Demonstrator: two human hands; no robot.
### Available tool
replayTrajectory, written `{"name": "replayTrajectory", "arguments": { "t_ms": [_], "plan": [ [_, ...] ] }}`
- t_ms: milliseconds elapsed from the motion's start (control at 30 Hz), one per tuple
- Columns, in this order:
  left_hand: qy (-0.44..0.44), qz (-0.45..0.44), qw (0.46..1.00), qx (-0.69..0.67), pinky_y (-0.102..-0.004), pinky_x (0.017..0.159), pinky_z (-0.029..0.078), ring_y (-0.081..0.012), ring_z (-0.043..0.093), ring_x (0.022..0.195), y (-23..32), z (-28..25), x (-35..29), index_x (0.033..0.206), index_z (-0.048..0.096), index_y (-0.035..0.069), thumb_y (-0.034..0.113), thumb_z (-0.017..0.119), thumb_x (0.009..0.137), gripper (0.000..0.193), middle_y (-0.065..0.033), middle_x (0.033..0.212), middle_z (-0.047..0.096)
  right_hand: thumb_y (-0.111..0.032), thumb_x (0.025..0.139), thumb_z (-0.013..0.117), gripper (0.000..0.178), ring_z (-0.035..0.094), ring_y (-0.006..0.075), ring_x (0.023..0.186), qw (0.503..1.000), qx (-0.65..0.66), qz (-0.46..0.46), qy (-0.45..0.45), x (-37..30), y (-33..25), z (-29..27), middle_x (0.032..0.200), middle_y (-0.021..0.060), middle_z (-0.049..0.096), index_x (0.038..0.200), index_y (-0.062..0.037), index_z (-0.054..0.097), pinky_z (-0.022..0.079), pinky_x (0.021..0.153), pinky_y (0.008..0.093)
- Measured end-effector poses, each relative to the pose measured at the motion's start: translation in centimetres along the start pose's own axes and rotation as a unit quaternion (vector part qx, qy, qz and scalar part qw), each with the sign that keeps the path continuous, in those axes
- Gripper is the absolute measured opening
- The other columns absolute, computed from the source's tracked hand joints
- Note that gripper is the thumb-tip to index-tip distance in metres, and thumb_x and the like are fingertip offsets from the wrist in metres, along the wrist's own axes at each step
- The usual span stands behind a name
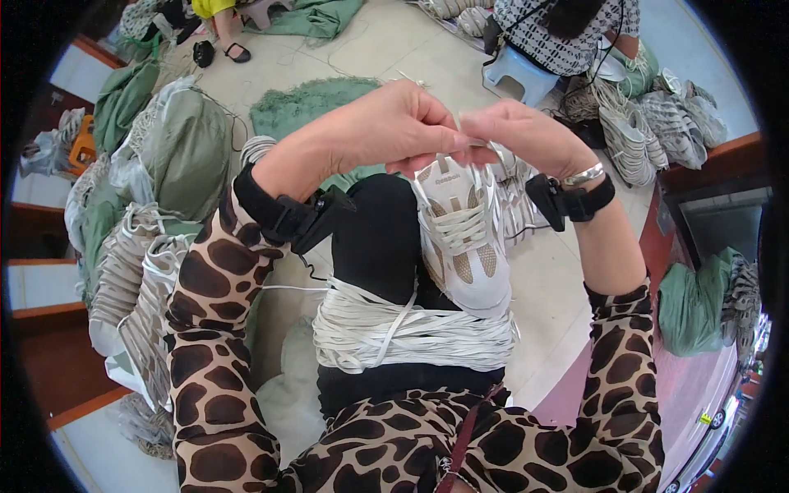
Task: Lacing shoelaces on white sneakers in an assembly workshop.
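A white and beige sneaker [470, 267] rests on my lap with its toe toward me, pale lace crossing its front. Just above its tongue, the fingertips of my left hand [399, 127] and my right hand [530, 135] meet in a pinch. Between them shows a short piece of pale shoelace [458, 122]; the fingers partly hide it. Across my black-clad thighs lies a thick bundle of white shoelaces [386, 333], one strand trailing off to the left. Each wrist wears a black strapped device.
Strung-together shoes [123, 279] and green sacks [187, 152] crowd the left. A green cloth [308, 107] lies on the tiles ahead. At the far right, a person sits on a blue stool [519, 76] near more bundled shoes [629, 135]. Another green sack [694, 304] stands at right.
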State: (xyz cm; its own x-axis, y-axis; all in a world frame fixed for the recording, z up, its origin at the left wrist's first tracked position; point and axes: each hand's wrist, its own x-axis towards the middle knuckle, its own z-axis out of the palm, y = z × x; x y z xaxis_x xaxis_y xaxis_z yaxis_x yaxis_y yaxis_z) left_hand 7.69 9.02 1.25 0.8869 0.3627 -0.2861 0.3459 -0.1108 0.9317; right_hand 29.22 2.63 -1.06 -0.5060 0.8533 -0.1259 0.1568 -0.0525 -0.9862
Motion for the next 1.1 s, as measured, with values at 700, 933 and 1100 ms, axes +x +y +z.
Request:
{"name": "replayTrajectory", "arguments": {
  "t_ms": [700, 933, 1100],
  "plan": [
    [0.364, 0.241, 0.868, -0.238, -0.0271, 0.086, 0.046, -0.0142, 0.057, 0.098, -5.2, 4.6, -3.0, 0.133, 0.043, -0.003, 0.037, 0.049, 0.098, 0.053, -0.0106, 0.119, 0.054, -0.021, 0.091, 0.057, 0.028, 0.052, 0.0071, 0.048, 0.952, -0.296, 0.075, -0.037, 2.6, -4.0, 7.1, 0.055, 0.001, 0.054, 0.074, 0.0012, 0.063, 0.039, 0.045, 0.0225],
    [0.25, 0.174, 0.937, -0.171, -0.0196, 0.051, 0.033, -0.0015, 0.041, 0.059, -7.6, 5.1, -2.2, 0.091, 0.064, 0.0, 0.038, 0.053, 0.098, 0.04, 0.0073, 0.067, 0.051, -0.021, 0.094, 0.053, 0.028, 0.05, 0.0059, 0.046, 0.948, -0.308, 0.077, -0.032, 1.2, -4.8, 4.9, 0.053, -0.0009, 0.052, 0.078, 0.0009, 0.062, 0.039, 0.043, 0.021],
    [0.218, 0.17, 0.948, -0.159, -0.0167, 0.06, 0.036, -0.0016, 0.046, 0.066, -8.4, 5.6, -1.2, 0.09, 0.067, 0.002, 0.03, 0.058, 0.096, 0.03, 0.0053, 0.076, 0.058, -0.027, 0.094, 0.053, 0.034, 0.051, 0.0056, 0.048, 0.96, -0.245, 0.127, 0.042, -0.3, -3.0, 4.1, 0.054, -0.0006, 0.054, 0.075, -0.0012, 0.063, 0.04, 0.045, 0.0221]
  ]
}}
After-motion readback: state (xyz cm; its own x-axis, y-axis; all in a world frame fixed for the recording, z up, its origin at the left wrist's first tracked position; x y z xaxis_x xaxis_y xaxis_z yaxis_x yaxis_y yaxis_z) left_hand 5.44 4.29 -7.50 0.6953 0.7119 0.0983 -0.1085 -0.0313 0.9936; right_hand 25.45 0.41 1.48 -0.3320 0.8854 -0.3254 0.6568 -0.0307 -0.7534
